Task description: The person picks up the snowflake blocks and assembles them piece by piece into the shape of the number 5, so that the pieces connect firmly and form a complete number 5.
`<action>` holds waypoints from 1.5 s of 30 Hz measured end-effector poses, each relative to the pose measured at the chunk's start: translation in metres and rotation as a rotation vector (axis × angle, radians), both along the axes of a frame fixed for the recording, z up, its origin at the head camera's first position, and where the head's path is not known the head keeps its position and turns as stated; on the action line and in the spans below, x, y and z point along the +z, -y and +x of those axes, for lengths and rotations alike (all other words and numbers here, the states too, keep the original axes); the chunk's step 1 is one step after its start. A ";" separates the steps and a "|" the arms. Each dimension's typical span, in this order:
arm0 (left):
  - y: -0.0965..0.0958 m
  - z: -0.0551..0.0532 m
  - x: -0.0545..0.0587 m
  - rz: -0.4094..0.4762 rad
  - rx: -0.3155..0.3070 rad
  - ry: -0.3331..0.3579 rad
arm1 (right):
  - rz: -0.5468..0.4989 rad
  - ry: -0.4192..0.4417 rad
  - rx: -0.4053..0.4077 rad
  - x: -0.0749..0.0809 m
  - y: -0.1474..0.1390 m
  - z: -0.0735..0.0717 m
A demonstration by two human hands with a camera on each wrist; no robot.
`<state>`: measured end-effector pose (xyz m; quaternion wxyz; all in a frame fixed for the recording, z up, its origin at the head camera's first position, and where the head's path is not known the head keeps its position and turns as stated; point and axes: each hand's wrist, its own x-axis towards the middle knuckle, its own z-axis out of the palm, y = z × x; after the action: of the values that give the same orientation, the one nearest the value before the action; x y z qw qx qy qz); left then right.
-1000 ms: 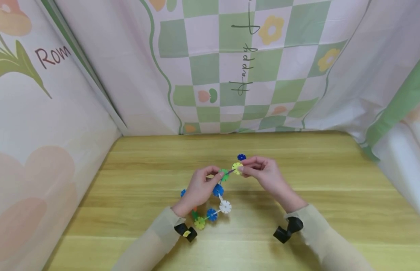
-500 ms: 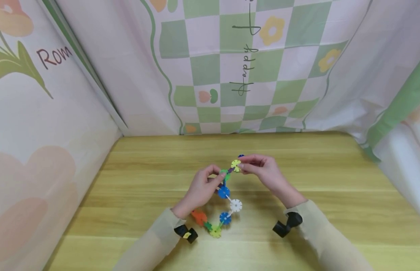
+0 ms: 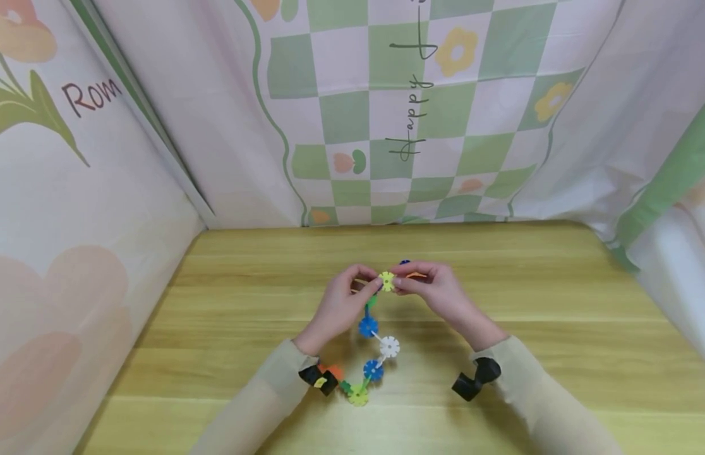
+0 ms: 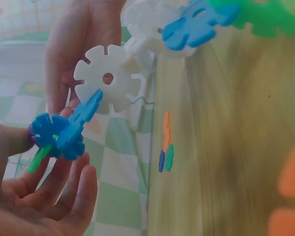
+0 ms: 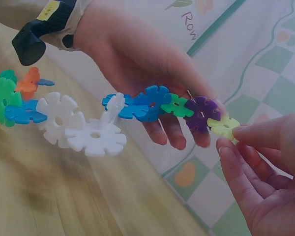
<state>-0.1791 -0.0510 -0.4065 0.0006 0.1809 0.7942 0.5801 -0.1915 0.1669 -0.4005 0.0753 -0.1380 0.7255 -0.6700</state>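
A chain of slotted plastic snowflake discs hangs from the hands; its white disc (image 3: 389, 347) and blue disc (image 3: 368, 327) show below them in the head view. My left hand (image 3: 337, 306) pinches the purple disc (image 5: 202, 114) near the chain's upper end. My right hand (image 3: 443, 294) pinches a yellow disc (image 3: 386, 281) between thumb and fingers. In the right wrist view the yellow disc's edge meets the purple disc; whether their slots interlock I cannot tell. The lower end, with a yellow-green disc (image 3: 358, 395) and an orange disc (image 3: 333, 371), is partly behind the left wrist.
Beyond the right hand, loose discs lie on the wooden table (image 3: 557, 303): a dark blue disc (image 4: 162, 161), an orange disc (image 4: 167, 129) and a green disc (image 4: 169, 157). A checked curtain (image 3: 398, 126) stands behind the table, a printed cloth wall (image 3: 91, 208) on the left.
The yellow disc in my right hand has moved left, close to my left fingers. The left hand has shifted its hold up to the purple disc. The hanging chain has swung.
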 end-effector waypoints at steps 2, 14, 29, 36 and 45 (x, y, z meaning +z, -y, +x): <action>-0.001 0.000 0.001 0.006 -0.001 -0.001 | -0.007 -0.002 0.005 0.000 -0.001 0.000; 0.006 0.000 0.001 0.055 0.001 0.034 | 0.269 -0.016 -0.165 -0.010 -0.045 -0.034; 0.006 -0.001 -0.004 0.084 -0.034 0.019 | 0.611 -0.031 -0.184 -0.045 -0.073 -0.057; 0.007 0.000 -0.004 0.075 -0.040 0.019 | 0.663 0.008 -0.192 -0.044 -0.073 -0.058; 0.007 0.001 -0.004 0.067 -0.045 0.014 | 0.658 -0.054 -0.206 -0.047 -0.072 -0.057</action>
<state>-0.1785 -0.0578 -0.4103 0.0131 0.1948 0.7700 0.6075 -0.2487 0.2385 -0.4476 0.0283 -0.0503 0.9145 -0.4005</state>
